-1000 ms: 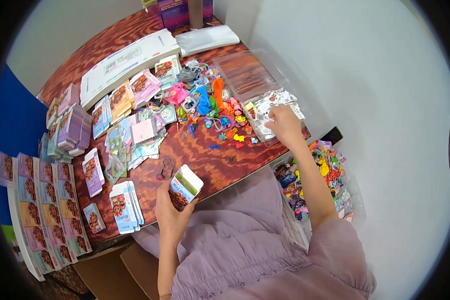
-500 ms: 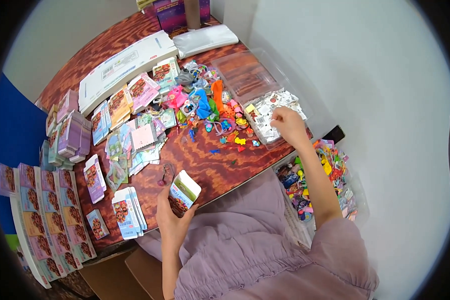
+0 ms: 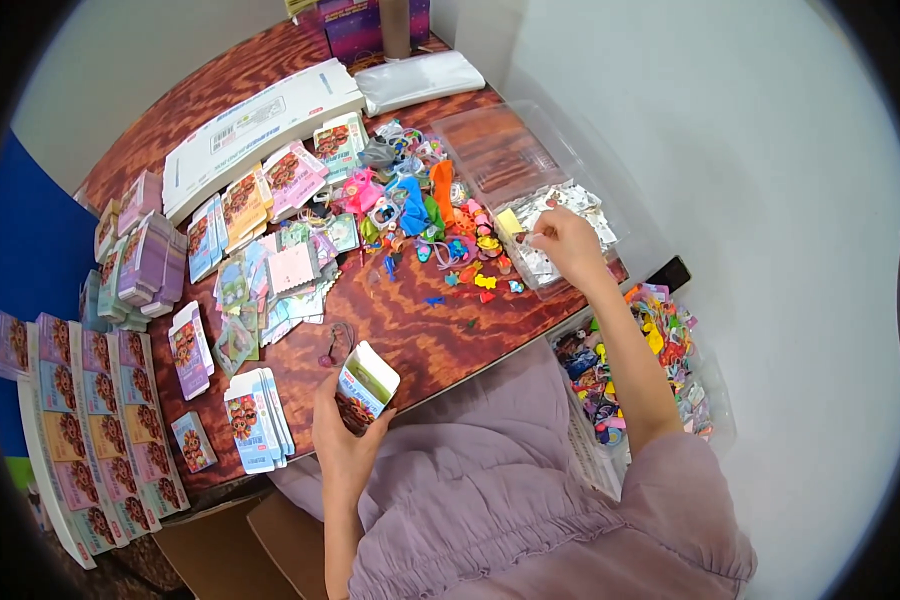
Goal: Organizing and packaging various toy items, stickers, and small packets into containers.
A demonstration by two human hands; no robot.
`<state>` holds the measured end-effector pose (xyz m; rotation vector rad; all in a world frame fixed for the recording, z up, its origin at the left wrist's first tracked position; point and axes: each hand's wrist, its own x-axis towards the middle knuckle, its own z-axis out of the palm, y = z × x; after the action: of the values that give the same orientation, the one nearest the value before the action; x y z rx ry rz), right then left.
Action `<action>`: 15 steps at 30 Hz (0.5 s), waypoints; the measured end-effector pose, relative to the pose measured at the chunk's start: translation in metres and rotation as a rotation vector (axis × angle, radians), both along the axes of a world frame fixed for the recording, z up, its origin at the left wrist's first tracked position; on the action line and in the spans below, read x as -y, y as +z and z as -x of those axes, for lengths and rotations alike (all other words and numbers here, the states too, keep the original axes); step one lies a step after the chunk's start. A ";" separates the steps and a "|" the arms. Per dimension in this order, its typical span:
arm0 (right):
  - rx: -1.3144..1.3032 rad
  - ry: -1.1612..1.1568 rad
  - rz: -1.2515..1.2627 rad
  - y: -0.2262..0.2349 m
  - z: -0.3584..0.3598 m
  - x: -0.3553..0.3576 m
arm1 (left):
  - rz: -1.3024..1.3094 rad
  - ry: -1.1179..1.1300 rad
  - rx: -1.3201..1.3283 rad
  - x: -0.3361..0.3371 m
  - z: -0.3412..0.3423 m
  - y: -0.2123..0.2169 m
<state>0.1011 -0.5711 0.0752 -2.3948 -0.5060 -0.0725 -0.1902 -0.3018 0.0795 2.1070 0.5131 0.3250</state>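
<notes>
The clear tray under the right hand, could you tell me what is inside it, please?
The clear tray holds a heap of small silvery-white packets. The right hand covers the middle of the heap, so whatever lies beneath it cannot be seen.

Home packing workspace; wooden table (image 3: 410, 330) crowded with printed cartons (image 3: 100, 420); toy trinkets (image 3: 440, 215).

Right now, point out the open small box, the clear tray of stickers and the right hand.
small box (image 3: 367, 384), head view, its front face.
clear tray (image 3: 490, 150), head view, its far wall.
right hand (image 3: 562, 238), head view, its back.
</notes>
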 end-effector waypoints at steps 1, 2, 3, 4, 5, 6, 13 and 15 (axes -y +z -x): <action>0.000 0.000 -0.001 0.001 0.000 0.001 | -0.005 0.002 -0.004 0.000 0.000 0.000; 0.050 0.000 -0.023 0.003 -0.001 0.002 | -0.010 0.003 -0.008 0.000 0.001 0.000; 0.100 0.001 -0.044 0.004 -0.002 0.002 | -0.011 0.002 -0.008 0.000 0.001 0.000; 0.100 0.000 -0.046 0.007 -0.002 0.002 | -0.015 0.000 -0.004 0.000 0.001 0.001; -0.040 0.028 -0.147 0.011 -0.001 0.002 | -0.020 -0.003 -0.001 -0.001 0.001 0.001; -0.180 0.058 -0.248 0.013 -0.002 0.001 | -0.021 -0.002 0.000 -0.001 0.002 0.000; -0.262 0.075 -0.319 0.000 -0.013 -0.006 | -0.042 -0.007 -0.008 -0.001 0.000 -0.001; -0.197 0.095 -0.130 0.004 -0.013 -0.015 | -0.067 -0.008 0.001 0.000 0.000 0.000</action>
<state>0.1145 -0.5561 0.0790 -2.2189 -0.5050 0.1658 -0.1904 -0.3014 0.0796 2.1729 0.4992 0.3427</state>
